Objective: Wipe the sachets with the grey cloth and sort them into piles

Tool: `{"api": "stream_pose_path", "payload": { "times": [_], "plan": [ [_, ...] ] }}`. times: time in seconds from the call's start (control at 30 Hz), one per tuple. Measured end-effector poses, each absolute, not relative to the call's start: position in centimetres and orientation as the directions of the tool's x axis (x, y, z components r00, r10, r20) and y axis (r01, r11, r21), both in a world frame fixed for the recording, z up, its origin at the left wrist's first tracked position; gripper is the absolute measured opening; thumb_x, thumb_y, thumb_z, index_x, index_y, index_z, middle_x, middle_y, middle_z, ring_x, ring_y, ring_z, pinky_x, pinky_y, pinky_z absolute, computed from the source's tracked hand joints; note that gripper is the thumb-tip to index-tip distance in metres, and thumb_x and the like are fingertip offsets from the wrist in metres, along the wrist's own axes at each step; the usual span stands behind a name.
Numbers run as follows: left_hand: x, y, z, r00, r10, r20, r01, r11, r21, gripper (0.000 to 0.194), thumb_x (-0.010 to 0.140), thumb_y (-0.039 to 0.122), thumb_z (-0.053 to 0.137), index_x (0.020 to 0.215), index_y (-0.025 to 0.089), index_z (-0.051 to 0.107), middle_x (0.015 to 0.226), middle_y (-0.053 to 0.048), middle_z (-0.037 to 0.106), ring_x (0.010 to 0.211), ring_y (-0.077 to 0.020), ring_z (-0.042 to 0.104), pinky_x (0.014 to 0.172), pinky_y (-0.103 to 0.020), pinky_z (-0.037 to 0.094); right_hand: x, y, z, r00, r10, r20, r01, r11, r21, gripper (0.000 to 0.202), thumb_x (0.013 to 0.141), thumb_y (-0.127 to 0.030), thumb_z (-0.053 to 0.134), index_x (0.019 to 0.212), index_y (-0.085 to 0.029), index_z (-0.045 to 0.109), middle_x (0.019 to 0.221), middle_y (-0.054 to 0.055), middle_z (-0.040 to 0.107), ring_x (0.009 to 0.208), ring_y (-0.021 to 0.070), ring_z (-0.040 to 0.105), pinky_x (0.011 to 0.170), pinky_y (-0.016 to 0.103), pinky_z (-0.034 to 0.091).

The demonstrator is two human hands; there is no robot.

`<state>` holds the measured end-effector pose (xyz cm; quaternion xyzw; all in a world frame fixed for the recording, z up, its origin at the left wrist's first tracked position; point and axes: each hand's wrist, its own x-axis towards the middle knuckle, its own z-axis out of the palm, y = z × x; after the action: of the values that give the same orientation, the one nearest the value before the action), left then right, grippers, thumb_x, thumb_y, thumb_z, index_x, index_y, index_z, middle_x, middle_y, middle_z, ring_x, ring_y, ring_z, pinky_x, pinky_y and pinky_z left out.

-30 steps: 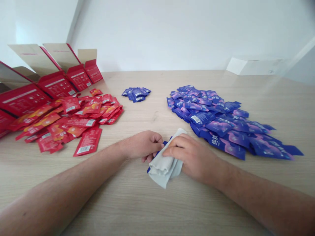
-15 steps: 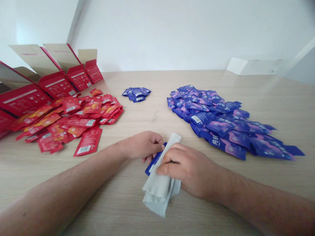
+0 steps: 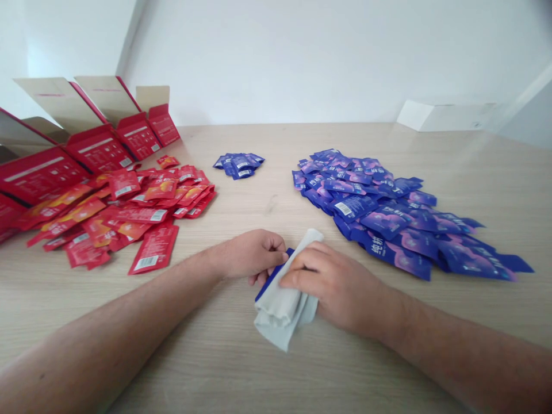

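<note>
Near the front middle of the table, my left hand (image 3: pixel 256 256) pinches the edge of a blue sachet (image 3: pixel 271 283). My right hand (image 3: pixel 332 284) is closed on a folded white cloth (image 3: pixel 278 305), which lies against the sachet and covers most of it. Only a strip of blue shows along the cloth's left side. A large heap of blue and purple sachets (image 3: pixel 388 215) lies to the right of my hands. Further back sits a small pile of blue sachets (image 3: pixel 239 165).
Red and orange sachets (image 3: pixel 129 213) are heaped at the left. Behind them, several red boxes (image 3: pixel 99 146) stand in a row with their flaps up. A white box (image 3: pixel 444 116) lies at the back right against the wall.
My right hand and the cloth have shifted slightly up and away from me along the sachet, covering more of it. My left hand keeps its place on the sachet.
</note>
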<state>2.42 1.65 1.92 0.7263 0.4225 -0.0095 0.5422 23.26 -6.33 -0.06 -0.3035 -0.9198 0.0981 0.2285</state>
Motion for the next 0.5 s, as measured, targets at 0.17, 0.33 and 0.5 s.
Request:
{"api": "stream_pose_path", "payload": {
  "times": [0.17,0.33,0.5],
  "plan": [
    [2.38,1.59,2.11,0.651,0.597,-0.469,0.622,-0.065,0.781,0.018,0.092,0.032,0.051,0.085,0.018,0.059,0.060,0.005,0.058,0.046,-0.0089,0.058,0.038,-0.016,0.045,23.05,-6.52,-0.06,-0.732,0.577,0.363,0.490,0.816,-0.307,0.018,0.097,-0.020,0.061,0.111,-0.021,0.072,0.103,0.008,0.066,0.101,0.0229,0.056,0.090,0.039,0.049],
    [2.29,1.69,1.91,0.656,0.596,-0.464,0.616,-0.067,0.785,0.019,0.092,0.035,0.053,0.085,0.018,0.059,0.059,0.005,0.059,0.046,-0.0099,0.059,0.037,-0.017,0.045,23.20,-6.49,-0.06,-0.740,0.568,0.360,0.476,0.821,-0.316,0.019,0.098,-0.022,0.059,0.113,-0.021,0.071,0.104,0.007,0.067,0.101,0.0226,0.056,0.090,0.039,0.049],
    [2.24,1.65,1.80,0.649,0.600,-0.468,0.614,-0.051,0.787,0.019,0.091,0.036,0.055,0.085,0.018,0.059,0.060,0.005,0.059,0.045,-0.0096,0.058,0.037,-0.017,0.044,23.26,-6.37,-0.12,-0.705,0.613,0.358,0.522,0.789,-0.323,0.018,0.097,-0.020,0.060,0.111,-0.020,0.071,0.104,0.008,0.066,0.101,0.0235,0.055,0.090,0.039,0.049]
  ]
}}
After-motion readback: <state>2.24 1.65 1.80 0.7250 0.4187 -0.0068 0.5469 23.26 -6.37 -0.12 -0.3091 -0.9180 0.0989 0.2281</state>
